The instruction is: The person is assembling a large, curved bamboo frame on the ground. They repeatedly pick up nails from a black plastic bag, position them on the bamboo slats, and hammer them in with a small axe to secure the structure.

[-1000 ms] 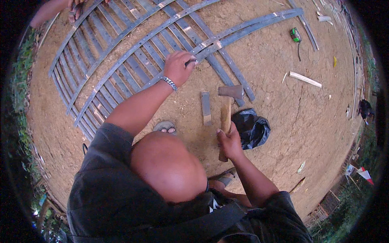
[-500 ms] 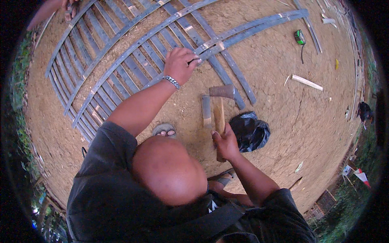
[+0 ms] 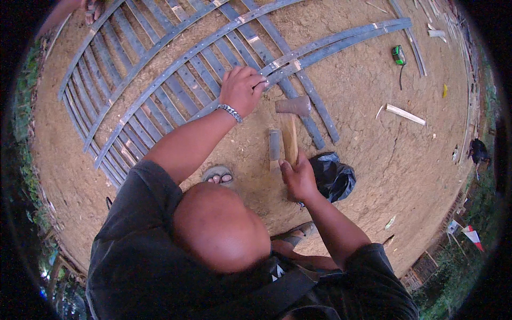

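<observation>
My right hand (image 3: 300, 180) is wrapped round the wooden handle of a hatchet (image 3: 289, 140), its rusty metal head toward the far side. The head hangs just right of my left hand, apart from it. My left hand (image 3: 242, 92), with a chain bracelet at the wrist, is closed at the edge of a lattice of dark grey slats (image 3: 176, 88). Thumb and fingers pinch together beside the joint of the long curved strips (image 3: 325, 45); whatever is between them is too small to make out. A short grey block (image 3: 274, 146) stands beside the hatchet handle.
A black plastic bag (image 3: 335, 177) lies right of my right hand. Farther right on the bare dirt are a green tape measure (image 3: 398, 55) and a pale wood piece (image 3: 405, 114). Another person's hand (image 3: 92, 10) touches the lattice at the far left.
My right hand has lifted the hatchet slightly, its head shifting away from me. My left hand stays at the lattice edge with its fingers pinched. The whole view has shifted a little.
</observation>
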Available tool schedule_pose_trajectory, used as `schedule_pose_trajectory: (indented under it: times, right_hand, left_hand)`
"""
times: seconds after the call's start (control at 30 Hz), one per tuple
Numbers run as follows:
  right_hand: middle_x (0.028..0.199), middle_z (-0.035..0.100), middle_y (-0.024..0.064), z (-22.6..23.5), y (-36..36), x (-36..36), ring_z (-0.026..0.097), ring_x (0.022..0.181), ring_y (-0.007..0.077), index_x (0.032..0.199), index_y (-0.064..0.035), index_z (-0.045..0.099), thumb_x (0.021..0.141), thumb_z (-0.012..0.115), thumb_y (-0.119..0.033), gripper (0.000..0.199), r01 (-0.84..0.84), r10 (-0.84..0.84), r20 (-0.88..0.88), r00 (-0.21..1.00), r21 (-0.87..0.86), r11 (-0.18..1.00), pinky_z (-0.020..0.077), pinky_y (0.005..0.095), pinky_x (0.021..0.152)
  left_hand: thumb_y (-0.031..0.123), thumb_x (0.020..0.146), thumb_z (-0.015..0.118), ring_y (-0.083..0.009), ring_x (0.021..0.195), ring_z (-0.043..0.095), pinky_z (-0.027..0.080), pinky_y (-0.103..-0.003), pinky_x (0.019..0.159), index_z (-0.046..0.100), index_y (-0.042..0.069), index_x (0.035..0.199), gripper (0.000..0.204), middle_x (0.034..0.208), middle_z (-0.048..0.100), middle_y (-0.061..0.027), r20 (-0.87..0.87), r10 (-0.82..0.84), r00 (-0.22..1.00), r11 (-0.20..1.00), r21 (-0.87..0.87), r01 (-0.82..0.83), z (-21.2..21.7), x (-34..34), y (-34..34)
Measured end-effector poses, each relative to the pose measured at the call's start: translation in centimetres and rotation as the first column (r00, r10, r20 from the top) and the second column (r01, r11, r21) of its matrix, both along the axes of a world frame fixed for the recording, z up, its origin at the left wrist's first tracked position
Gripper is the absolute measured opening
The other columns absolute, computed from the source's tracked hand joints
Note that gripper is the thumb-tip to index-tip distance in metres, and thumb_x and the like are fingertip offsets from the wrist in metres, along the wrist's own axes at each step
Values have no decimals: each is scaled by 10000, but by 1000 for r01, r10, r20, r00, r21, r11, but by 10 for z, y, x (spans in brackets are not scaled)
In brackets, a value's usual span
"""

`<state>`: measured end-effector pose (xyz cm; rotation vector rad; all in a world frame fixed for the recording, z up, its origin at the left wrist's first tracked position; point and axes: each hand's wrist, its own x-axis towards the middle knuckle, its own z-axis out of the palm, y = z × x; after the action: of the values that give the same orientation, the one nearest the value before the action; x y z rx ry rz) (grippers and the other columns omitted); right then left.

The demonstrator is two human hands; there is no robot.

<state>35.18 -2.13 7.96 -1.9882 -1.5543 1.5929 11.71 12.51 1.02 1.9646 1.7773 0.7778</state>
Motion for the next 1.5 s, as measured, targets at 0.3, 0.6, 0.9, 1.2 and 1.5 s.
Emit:
schedule_pose_trajectory:
  times: [0.3,0.6,0.9,1.2,1.5]
  right_hand:
    - [931,674,249,-1,28,-11,692,834,384,1368,14,448,991,617,-161,448,-48,27,179,983,115,992,536,449,750]
    - [1173,624,363,12,57,-24,642,1065,517,1484,-15,344,1023,541,-124,513,-153,85,199,976,360,920,517,525,890]
    - [1193,619,360,3,64,-18,628,1066,532,1471,-7,375,998,583,-127,530,-179,105,227,968,333,926,518,537,885]
    - [1211,617,351,7,68,-17,624,1103,517,1469,-16,400,996,590,-125,521,-199,130,282,951,230,953,517,520,906]
    - [1131,643,344,4,67,-17,629,1060,523,1464,-25,400,985,590,-98,521,-239,165,275,947,263,935,527,523,860]
  left_hand:
    - [239,861,701,-229,1077,577,406,-415,940,775,177,930,119,1015,692,29,-21,-16,1000,997,70,18,-1,0,0]
    - [182,834,734,-218,1077,578,407,-407,941,766,162,940,112,1026,701,38,8,-32,999,999,31,32,-2,-1,2]
    - [218,837,746,-209,1088,582,409,-410,953,763,167,949,124,1033,705,46,-55,-36,998,998,44,38,-2,0,0]
    - [225,839,750,-207,1085,584,403,-416,962,763,164,938,117,1037,707,48,-64,-19,998,999,28,21,1,0,0]
    - [188,832,734,-219,1106,582,404,-418,970,764,163,949,124,1015,704,30,-61,-27,998,999,27,28,-1,0,1]
